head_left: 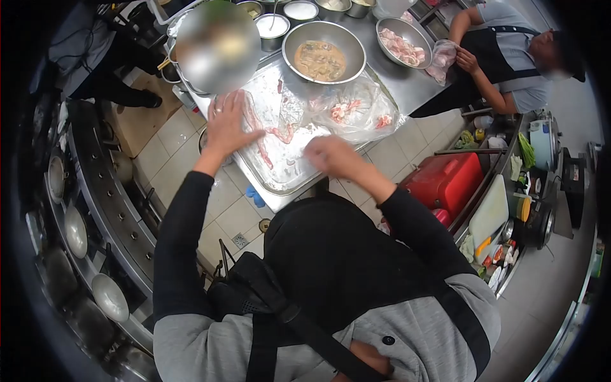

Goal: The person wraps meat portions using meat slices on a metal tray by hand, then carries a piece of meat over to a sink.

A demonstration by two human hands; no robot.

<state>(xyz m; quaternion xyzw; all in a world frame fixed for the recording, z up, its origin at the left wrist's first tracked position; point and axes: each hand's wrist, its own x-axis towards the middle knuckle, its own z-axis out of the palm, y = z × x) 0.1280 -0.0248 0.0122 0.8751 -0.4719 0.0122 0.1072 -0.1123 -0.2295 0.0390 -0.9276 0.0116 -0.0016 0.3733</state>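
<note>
My left hand (230, 124) lies with its fingers spread at the left side of a shallow metal tray (280, 183). Close to its thumb, a long pale pink strip of raw meat or intestine (263, 155) stretches along the wet tray. A shorter twisted piece (280, 133) lies to its right. My right hand (337, 158) hovers at the tray's near right side, fingers curled and blurred, so what they hold, if anything, is hidden. Beyond it, a clear plastic bag (369, 130) with bits of raw meat rests over the tray's right edge.
A steel bowl (324, 33) of brownish marinated food stands behind the tray. Right of it is a bowl of raw meat (402, 43), beside a co-worker (503, 63) handling a plastic bag. Steel containers line the back. A red box (444, 184) stands at right.
</note>
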